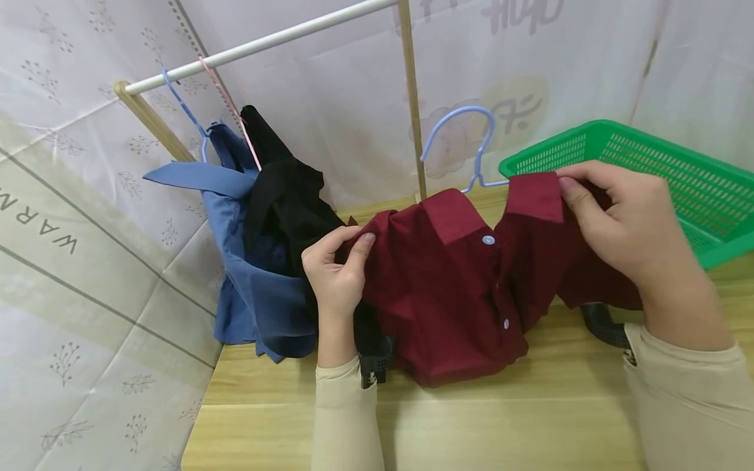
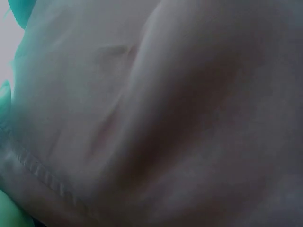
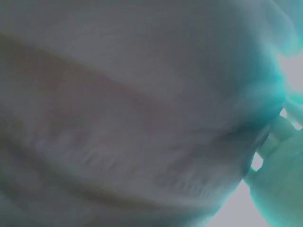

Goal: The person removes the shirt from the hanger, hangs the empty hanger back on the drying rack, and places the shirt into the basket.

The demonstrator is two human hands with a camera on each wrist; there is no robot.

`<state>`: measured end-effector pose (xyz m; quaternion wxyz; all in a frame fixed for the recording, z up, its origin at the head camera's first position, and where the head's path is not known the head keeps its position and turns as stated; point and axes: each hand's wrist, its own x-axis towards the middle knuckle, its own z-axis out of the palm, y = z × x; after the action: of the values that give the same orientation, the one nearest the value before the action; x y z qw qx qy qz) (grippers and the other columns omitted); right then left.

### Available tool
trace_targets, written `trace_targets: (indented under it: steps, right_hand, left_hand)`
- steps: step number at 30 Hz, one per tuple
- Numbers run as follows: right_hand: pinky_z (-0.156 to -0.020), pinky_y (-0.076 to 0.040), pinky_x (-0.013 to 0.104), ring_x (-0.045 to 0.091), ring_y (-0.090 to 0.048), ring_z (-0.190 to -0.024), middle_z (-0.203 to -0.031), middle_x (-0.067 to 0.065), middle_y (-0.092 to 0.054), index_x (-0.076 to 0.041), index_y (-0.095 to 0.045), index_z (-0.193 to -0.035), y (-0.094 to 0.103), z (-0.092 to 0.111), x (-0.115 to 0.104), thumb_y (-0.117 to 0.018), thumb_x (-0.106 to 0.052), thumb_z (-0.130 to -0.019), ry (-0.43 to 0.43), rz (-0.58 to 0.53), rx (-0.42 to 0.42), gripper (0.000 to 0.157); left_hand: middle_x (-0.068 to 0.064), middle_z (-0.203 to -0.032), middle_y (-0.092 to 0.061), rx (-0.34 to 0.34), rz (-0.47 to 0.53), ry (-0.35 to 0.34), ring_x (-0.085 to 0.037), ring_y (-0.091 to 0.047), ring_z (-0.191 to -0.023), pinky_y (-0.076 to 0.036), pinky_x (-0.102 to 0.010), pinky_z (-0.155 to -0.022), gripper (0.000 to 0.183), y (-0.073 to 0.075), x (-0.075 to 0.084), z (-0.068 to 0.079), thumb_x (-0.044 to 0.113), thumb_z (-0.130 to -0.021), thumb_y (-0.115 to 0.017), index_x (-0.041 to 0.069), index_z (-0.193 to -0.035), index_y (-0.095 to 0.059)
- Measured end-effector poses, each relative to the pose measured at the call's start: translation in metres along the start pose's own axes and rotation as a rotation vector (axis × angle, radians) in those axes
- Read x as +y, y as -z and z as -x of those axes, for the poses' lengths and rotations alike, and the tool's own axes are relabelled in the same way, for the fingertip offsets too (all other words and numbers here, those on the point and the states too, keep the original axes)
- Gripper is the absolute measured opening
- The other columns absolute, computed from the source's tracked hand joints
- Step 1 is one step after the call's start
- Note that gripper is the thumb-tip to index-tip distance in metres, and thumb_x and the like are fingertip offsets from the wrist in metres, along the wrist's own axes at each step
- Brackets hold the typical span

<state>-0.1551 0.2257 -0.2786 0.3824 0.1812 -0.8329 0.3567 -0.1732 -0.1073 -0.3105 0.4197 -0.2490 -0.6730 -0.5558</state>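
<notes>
A dark red shirt [image 1: 436, 294] with a collar and pale buttons is held up between both hands in the head view. My left hand [image 1: 340, 265] pinches it at the shoulder on the left, thumb over the cloth. My right hand [image 1: 630, 216] pinches the collar's right corner between thumb and fingers. A light blue hanger [image 1: 480, 157] rises behind the neck opening, its hook free of the rail; its lower part is hidden by the shirt. Close, blurred cloth [image 2: 165, 118] fills most of the left wrist view, and cloth [image 3: 132, 104] likewise covers the right wrist view.
A white rail [image 1: 265, 42] on wooden posts crosses the back. From it hang a blue garment [image 1: 247, 281] and a black garment [image 1: 288, 203], left of my left hand. A green basket [image 1: 701, 170] stands behind my right hand on the wooden table [image 1: 495, 418].
</notes>
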Motion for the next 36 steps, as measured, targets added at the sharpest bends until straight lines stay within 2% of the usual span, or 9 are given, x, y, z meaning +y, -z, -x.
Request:
trace_targets:
  steps: [4, 8, 16, 22, 25, 29, 31, 34, 36]
  right_hand:
    - [-0.079, -0.03, 0.006, -0.02, -0.044, -0.087, -0.093, -0.046, -0.048, -0.006, -0.075, -0.103, 0.001, -0.004, 0.002, -0.066, -0.015, -0.092, -0.05, 0.055, -0.004, 0.017]
    - [-0.076, -0.03, 0.007, -0.021, -0.043, -0.084, -0.091, -0.046, -0.048, -0.008, -0.076, -0.102, -0.002, -0.004, 0.002, -0.067, -0.016, -0.092, -0.106, 0.053, 0.016, 0.015]
    - [-0.071, -0.031, 0.01, -0.019, -0.046, -0.079, -0.089, -0.039, -0.054, -0.007, -0.077, -0.099, -0.009, -0.001, -0.002, -0.069, -0.014, -0.091, -0.089, 0.004, 0.066, 0.014]
    - [-0.076, -0.03, 0.012, -0.021, -0.047, -0.085, -0.096, -0.045, -0.052, -0.008, -0.077, -0.102, -0.016, 0.004, -0.006, -0.067, -0.01, -0.09, -0.083, 0.007, 0.064, 0.015]
    - [-0.078, -0.031, 0.013, -0.021, -0.048, -0.087, -0.098, -0.039, -0.057, -0.009, -0.077, -0.104, -0.018, 0.007, -0.008, -0.068, -0.01, -0.091, -0.078, 0.004, 0.054, 0.016]
    - [-0.079, -0.03, 0.016, -0.019, -0.047, -0.087, -0.098, -0.015, -0.067, -0.01, -0.076, -0.106, -0.019, 0.009, -0.01, -0.066, -0.011, -0.092, -0.066, 0.006, 0.034, 0.017]
    - [-0.08, -0.03, 0.017, -0.018, -0.046, -0.087, -0.098, -0.009, -0.067, -0.008, -0.075, -0.106, -0.018, 0.01, -0.011, -0.063, -0.011, -0.094, -0.052, 0.004, 0.025, 0.017]
    - [-0.079, -0.03, 0.017, -0.015, -0.044, -0.086, -0.1, -0.016, -0.065, -0.005, -0.073, -0.109, -0.018, 0.012, -0.012, -0.058, -0.009, -0.097, -0.031, -0.009, 0.027, 0.02]
    - [-0.077, -0.03, 0.017, -0.012, -0.042, -0.084, -0.1, -0.029, -0.058, -0.005, -0.072, -0.111, -0.017, 0.014, -0.012, -0.055, -0.007, -0.098, -0.031, -0.018, 0.035, 0.021]
  left_hand:
    - [-0.021, -0.071, -0.068, 0.032, 0.01, -0.002, -0.012, -0.055, -0.057, -0.048, -0.021, -0.055, 0.009, 0.001, 0.0, -0.001, 0.0, -0.08, -0.076, -0.007, -0.08, -0.072]
    - [-0.021, -0.072, -0.069, 0.041, -0.002, -0.003, -0.013, -0.058, -0.059, -0.051, -0.022, -0.058, 0.009, 0.001, 0.0, -0.001, 0.002, -0.08, -0.076, -0.007, -0.08, -0.073]
    - [-0.022, -0.073, -0.069, 0.064, -0.009, 0.012, -0.013, -0.059, -0.06, -0.051, -0.021, -0.059, 0.012, 0.0, -0.002, 0.001, 0.005, -0.082, -0.076, -0.007, -0.081, -0.073]
    - [-0.021, -0.072, -0.069, 0.039, -0.001, 0.018, -0.013, -0.059, -0.06, -0.051, -0.022, -0.058, 0.009, -0.004, -0.004, 0.004, 0.002, -0.08, -0.077, -0.006, -0.08, -0.073]
    - [-0.02, -0.071, -0.069, 0.029, -0.001, 0.014, -0.014, -0.059, -0.06, -0.051, -0.023, -0.058, 0.008, -0.006, -0.004, 0.006, 0.002, -0.08, -0.077, -0.006, -0.08, -0.073]
    - [-0.019, -0.07, -0.069, 0.02, 0.001, 0.003, -0.016, -0.059, -0.059, -0.051, -0.023, -0.057, 0.008, -0.008, -0.004, 0.008, 0.001, -0.08, -0.077, -0.006, -0.079, -0.073]
    - [-0.019, -0.07, -0.068, 0.017, 0.002, -0.003, -0.016, -0.058, -0.058, -0.05, -0.023, -0.056, 0.008, -0.008, -0.004, 0.008, 0.001, -0.08, -0.077, -0.005, -0.079, -0.073]
    - [-0.019, -0.069, -0.068, 0.022, 0.002, -0.008, -0.017, -0.057, -0.057, -0.049, -0.023, -0.056, 0.008, -0.008, -0.004, 0.008, 0.001, -0.08, -0.077, -0.005, -0.079, -0.073]
    - [-0.02, -0.07, -0.068, 0.027, 0.005, -0.006, -0.016, -0.058, -0.058, -0.05, -0.023, -0.057, 0.007, -0.008, -0.004, 0.009, 0.001, -0.079, -0.077, -0.005, -0.079, -0.074]
